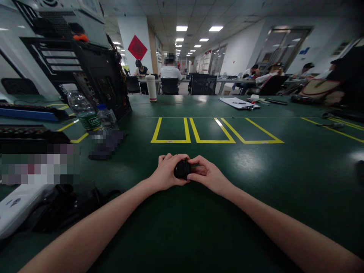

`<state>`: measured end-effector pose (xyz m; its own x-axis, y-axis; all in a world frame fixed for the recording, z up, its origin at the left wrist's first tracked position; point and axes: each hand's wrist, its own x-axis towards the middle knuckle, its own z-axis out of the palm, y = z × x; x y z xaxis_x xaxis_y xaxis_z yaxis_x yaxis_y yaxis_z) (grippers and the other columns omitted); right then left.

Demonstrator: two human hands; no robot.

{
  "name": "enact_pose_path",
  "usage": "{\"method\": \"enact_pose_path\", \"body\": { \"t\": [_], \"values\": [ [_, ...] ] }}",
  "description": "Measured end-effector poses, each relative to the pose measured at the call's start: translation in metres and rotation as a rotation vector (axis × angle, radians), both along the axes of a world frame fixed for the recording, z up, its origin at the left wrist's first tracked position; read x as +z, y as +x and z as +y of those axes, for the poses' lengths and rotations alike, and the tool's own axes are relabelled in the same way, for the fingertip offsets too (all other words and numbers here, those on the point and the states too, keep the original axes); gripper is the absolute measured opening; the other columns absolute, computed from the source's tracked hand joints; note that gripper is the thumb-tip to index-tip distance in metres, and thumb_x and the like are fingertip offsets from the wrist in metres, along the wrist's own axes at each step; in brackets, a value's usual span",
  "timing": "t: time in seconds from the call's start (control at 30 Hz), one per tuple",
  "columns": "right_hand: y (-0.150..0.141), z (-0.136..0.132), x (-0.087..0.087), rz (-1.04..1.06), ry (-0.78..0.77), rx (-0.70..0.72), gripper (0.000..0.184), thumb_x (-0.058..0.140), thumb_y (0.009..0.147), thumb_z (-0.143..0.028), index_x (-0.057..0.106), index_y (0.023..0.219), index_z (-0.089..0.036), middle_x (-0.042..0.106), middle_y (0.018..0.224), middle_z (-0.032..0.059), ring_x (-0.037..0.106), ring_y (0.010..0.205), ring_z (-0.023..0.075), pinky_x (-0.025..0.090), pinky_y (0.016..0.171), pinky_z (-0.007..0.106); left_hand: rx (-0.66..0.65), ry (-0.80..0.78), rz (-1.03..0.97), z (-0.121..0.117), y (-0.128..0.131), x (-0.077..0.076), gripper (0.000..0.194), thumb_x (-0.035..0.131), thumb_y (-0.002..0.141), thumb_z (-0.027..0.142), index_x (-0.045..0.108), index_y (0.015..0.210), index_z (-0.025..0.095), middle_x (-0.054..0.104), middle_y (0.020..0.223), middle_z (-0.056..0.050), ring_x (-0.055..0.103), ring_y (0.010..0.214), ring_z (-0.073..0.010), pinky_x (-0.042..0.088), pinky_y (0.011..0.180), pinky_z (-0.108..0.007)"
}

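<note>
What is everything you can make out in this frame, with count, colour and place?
Small object: one, black, between the hands
Tabletop: one, green, foreground
Tape outlines: three, yellow, ahead of the hands; more tape at both sides
Bottles: two, clear, left
Case: one, black, behind the bottles
Long device: one, white, lower left
Tumbler: one, white, far edge of tabletop
Clipboard: one, white paper, far right of centre
Diamond: one, red, on the pillar
Chairs: several, black, background
People: several, background
Ceiling lights: several, white, overhead
Left hand: one, bare, holding the small object
Right hand: one, bare, gripping its right side
</note>
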<state>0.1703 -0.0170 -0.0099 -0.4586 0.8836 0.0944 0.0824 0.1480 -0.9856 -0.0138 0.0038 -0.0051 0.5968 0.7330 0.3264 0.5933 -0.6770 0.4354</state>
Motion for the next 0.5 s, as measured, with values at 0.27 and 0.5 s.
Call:
{"method": "enact_pose_path", "body": {
  "t": [0.27,0.5],
  "values": [
    [-0.001,0.000,0.007,0.024,-0.007,0.002,0.022,0.056,0.074,-0.023,0.046,0.094,-0.022,0.054,0.098,0.0011,0.059,0.088,0.0154,0.049,0.077,0.034,-0.007,-0.015,0.034,-0.005,-0.001,0.008,0.057,0.065,0.063,0.036,0.036,0.111,0.028,0.050,0.107,-0.002,0.043,0.089,-0.0226,0.028,0.076,-0.035],
    [0.000,-0.004,0.010,-0.045,0.054,-0.001,0.023,0.056,0.074,-0.021,0.047,0.095,-0.023,0.048,0.105,0.0010,0.057,0.090,0.0145,0.049,0.080,0.034,-0.024,-0.062,0.037,-0.006,-0.001,0.014,0.054,0.063,0.065,0.035,0.036,0.111,0.027,0.049,0.108,-0.002,0.044,0.088,-0.0223,0.029,0.075,-0.035]
  ]
}}
